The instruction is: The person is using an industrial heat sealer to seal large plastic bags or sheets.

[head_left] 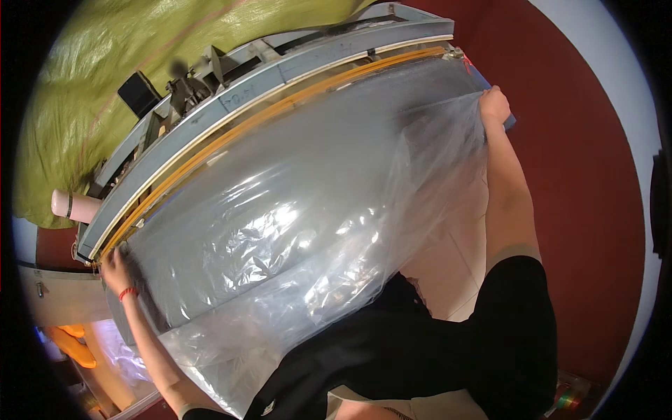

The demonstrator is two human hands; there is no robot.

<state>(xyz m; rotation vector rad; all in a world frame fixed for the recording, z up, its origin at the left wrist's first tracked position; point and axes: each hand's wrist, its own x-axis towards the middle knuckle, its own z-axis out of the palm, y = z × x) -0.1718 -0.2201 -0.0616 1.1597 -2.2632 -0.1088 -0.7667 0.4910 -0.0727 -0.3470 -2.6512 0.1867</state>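
Observation:
A wide sheet of clear plastic film (336, 259) drapes over a grey work surface (301, 140) and hangs down toward my body, wrinkled and shiny. At the far right end, my right hand (494, 106) is closed around the gathered edge of the film and pulls it taut. My left hand (115, 271), with a red cord on its wrist, is at the left end of the machine's long bar; its fingers look pinched on the film's other corner, though the fingertips are small to see. Between the hands, a long orange strip (280, 101) runs along the bar.
Beyond the strip is a long grey metal machine frame (259, 94). A black phone-like device (138, 94) and a pink bottle (75, 206) are at its left side. Yellow-green sheeting (77, 105) covers the area behind. Orange items (73, 346) lie at lower left. A dark red floor (574, 210) stretches to the right.

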